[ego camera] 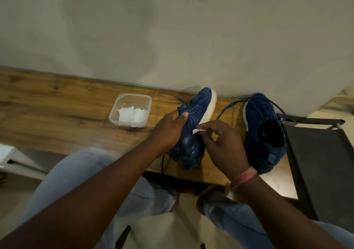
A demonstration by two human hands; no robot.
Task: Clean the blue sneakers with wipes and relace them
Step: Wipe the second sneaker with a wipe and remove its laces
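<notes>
Presently, the right hand [222,145] pinches a small white wipe [198,131] between thumb and fingertips, pressing it against the side of the first blue sneaker [193,114] where the upper meets the white sole. The left hand [169,129] grips the same sneaker, thumb on the knit upper, holding it tilted on its side above the wooden table [57,105]. The second blue sneaker [262,133] rests upright on the table just to the right, laces loose. A clear plastic container [130,110] holding folded wipes sits on the table to the left, apart from both sneakers.
</notes>
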